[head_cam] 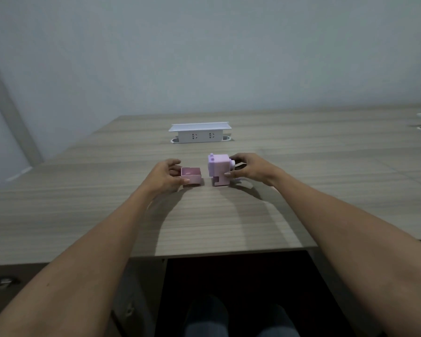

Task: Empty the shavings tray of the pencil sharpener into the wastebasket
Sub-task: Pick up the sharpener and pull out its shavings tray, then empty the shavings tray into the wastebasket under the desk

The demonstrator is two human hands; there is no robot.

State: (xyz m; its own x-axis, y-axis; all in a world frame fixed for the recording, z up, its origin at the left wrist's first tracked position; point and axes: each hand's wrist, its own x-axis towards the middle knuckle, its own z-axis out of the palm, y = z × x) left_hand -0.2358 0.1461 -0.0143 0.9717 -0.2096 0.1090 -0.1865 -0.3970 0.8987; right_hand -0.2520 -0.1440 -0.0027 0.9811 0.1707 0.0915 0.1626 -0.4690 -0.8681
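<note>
The left hand (167, 175) pinches the shavings tray (191, 176), clear of the pencil sharpener (218, 169) and level (contents unclear). The right hand (247, 167) clamps the sharpener to the desk (229, 215), presumably steadying it. No wastebasket visible.

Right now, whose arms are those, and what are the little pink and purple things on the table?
The arms belong to a person wearing a camera on their head, so you see what they see, looking down. The left hand has its grip on a small pink tray, pulled out of the purple pencil sharpener. The right hand holds the sharpener steady. Both sit on a wooden desk, slightly apart. Further back is a white socket box. No wastebasket shows here.
</note>
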